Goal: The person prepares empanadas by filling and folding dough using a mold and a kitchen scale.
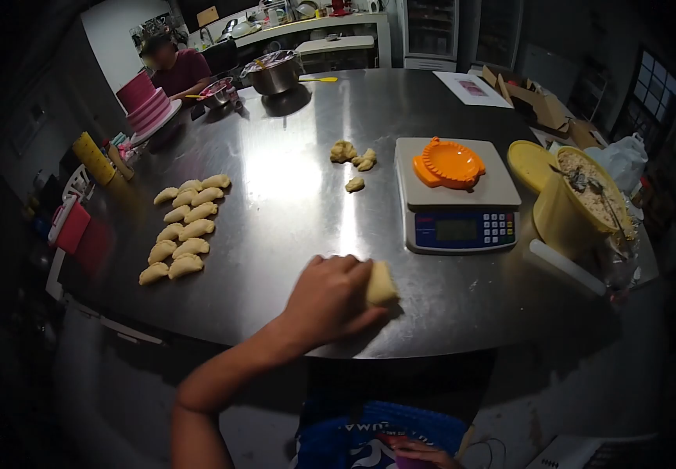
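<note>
My left hand [330, 297] is closed around a lump of pale dough [381, 284] on the steel table, near its front edge. Low in the view, in front of the blue apron [353, 442], my right hand [425, 452] is partly visible, its fingers bent round a purple object [412, 463] cut off by the frame. Beyond my left hand lie several rough dough pieces [343, 152]. To the left, folded half-moon pastries [195, 229] stand in two columns. An orange crimping mould [451, 164] rests open on the digital scale [459, 211].
A tub of filling [568, 215] with a spoon and a white roller [566, 270] are at the right. A pink tiered cake [148, 108], a metal pot [274, 76] and a bowl [216, 95] stand at the back left, near a seated person [181, 69].
</note>
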A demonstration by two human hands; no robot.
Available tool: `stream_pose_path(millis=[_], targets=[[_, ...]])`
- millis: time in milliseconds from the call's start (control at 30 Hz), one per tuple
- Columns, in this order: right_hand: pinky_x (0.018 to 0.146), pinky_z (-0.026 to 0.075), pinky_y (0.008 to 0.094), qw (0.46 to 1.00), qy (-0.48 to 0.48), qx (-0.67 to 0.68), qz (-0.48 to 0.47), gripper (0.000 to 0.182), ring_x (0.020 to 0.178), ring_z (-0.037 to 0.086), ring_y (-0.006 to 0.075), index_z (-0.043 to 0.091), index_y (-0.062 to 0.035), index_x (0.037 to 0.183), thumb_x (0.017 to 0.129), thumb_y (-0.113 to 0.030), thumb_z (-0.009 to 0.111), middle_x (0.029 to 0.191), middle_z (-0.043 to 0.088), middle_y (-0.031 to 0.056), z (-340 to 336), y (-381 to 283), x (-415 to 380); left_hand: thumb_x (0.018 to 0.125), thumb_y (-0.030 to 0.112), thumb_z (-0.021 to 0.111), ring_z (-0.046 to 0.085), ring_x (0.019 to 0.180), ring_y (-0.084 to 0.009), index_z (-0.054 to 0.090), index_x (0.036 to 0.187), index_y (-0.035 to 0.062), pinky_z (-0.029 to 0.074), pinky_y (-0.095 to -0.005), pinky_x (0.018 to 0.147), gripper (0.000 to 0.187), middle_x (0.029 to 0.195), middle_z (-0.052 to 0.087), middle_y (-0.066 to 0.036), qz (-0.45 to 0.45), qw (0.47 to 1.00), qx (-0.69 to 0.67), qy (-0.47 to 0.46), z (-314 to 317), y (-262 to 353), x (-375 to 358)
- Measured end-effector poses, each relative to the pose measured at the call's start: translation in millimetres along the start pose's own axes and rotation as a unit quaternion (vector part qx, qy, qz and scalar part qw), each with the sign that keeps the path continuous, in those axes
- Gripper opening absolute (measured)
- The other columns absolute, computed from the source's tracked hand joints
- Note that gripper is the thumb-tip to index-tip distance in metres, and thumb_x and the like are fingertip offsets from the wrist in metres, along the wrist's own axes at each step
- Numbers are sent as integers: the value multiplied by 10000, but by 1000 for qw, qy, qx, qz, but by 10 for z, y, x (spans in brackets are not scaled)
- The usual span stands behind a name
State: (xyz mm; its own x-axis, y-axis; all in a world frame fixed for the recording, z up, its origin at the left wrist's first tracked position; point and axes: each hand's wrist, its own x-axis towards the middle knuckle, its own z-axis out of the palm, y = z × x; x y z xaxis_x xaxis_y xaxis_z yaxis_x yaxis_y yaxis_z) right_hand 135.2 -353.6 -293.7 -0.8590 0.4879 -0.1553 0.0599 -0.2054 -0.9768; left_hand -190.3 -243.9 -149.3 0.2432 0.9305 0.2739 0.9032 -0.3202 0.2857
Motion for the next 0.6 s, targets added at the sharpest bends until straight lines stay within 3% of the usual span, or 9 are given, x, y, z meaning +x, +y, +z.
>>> stream_pose_path(millis=[200, 233, 300, 367, 400, 467, 567, 600], targets=[[981, 468, 357, 978, -110, -178, -11, 466, 1115, 614, 289, 606, -30, 1237, 773, -9, 568, 1209, 639, 141, 27, -233, -9, 686, 476, 797, 621, 952, -292, 656, 1139, 27, 466, -412, 850, 653, 1011, 663, -127, -131, 990, 43, 39, 100, -152, -351], [1001, 468, 364, 970, -125, -208, -14, 478, 1138, 617, 301, 602, -31, 1253, 779, -2, 553, 1231, 638, 149, 31, -291, -11, 686, 476, 797, 621, 952, -292, 656, 1139, 27, 466, -412, 850, 653, 1011, 663, -127, -133, 990, 38, 39, 136, -135, -375], [1020, 469, 372, 960, -135, -243, -17, 489, 1161, 619, 313, 597, -32, 1269, 784, 6, 538, 1253, 638, 156, 63, -426, 49, 688, 458, 800, 628, 959, -303, 646, 1153, 21, 481, -416, 871, 656, 1036, 666, -137, -94, 987, 28, 127, 208, -144, -391], [595, 547, 291, 972, -88, -219, -6, 220, 654, 697, 222, 664, 16, 1013, 817, -61, 726, 894, 698, 193, 30, -550, 166, 690, 440, 804, 631, 970, -306, 643, 1154, 20, 492, -414, 871, 646, 1055, 667, -140, -89, 985, 2, 148, 297, -194, -422], [582, 541, 288, 969, -50, -240, -17, 219, 680, 707, 205, 666, 9, 1047, 854, -88, 707, 896, 722, 162, -73, -724, 196, 692, 422, 808, 634, 982, -310, 641, 1155, 18, 502, -411, 871, 636, 1074, 667, -144, -87, 982, -19, 166, 327, -214, -436], [544, 520, 292, 953, 41, -296, -41, 158, 628, 701, 213, 691, -2, 954, 814, -67, 725, 805, 712, 149, -267, -1116, 286, 692, 402, 811, 636, 988, -312, 641, 1153, 17, 511, -409, 858, 625, 1084, 667, -145, -87, 981, -31, 171, 338, -231, -463], [590, 538, 303, 869, 178, -429, -169, 187, 650, 709, 244, 691, -17, 949, 763, -34, 702, 819, 712, 142, -498, -1630, 447, 687, 362, 820, 640, 987, -312, 642, 1151, 15, 516, -407, 849, 606, 1086, 669, -146, -80, 980, -43, 176, 320, -202, -456], [651, 557, 319, 807, 227, -497, -224, 238, 718, 717, 278, 681, -8, 993, 757, 5, 655, 887, 715, 160, -589, -1710, 495, 685, 359, 821, 640, 985, -312, 643, 1150, 15, 515, -405, 849, 606, 1088, 669, -146, -86, 980, -37, 174, 320, -197, -459]])
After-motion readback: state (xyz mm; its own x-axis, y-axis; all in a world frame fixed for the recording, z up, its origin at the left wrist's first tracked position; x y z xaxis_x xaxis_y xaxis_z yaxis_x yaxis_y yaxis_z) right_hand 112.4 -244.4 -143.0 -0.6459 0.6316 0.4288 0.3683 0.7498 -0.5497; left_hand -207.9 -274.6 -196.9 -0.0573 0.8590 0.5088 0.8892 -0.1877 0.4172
